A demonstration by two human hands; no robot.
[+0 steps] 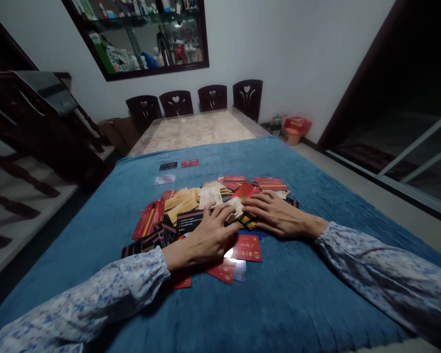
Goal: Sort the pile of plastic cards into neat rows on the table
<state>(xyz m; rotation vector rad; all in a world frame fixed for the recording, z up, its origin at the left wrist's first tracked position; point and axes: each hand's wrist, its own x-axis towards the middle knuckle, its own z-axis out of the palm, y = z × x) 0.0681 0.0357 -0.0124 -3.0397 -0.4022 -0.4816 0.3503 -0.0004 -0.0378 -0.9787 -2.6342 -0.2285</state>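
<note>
A loose heap of plastic cards lies on the blue cloth, with red cards [149,219], yellow cards [182,203], black cards [189,221] and pale cards [210,193] overlapping. My left hand [211,235] rests on the heap, fingers slightly bent and apart, close to a small whitish card [236,208]. On the heap's right side lies my right hand [275,213], its fingers stretched over the cards. Neither hand grips anything that I can see; what is under the palms is hidden. Beyond the heap are a dark card [168,166], a single red card [190,163] and a pale lilac card [165,179].
The blue cloth [279,304] covers the near part of a long table [202,130]. Several dark chairs [247,95] stand at its far end. A stair railing [22,203] is at left, a glass-shelved wall cabinet [158,73] behind, an orange bin [292,136] at far right.
</note>
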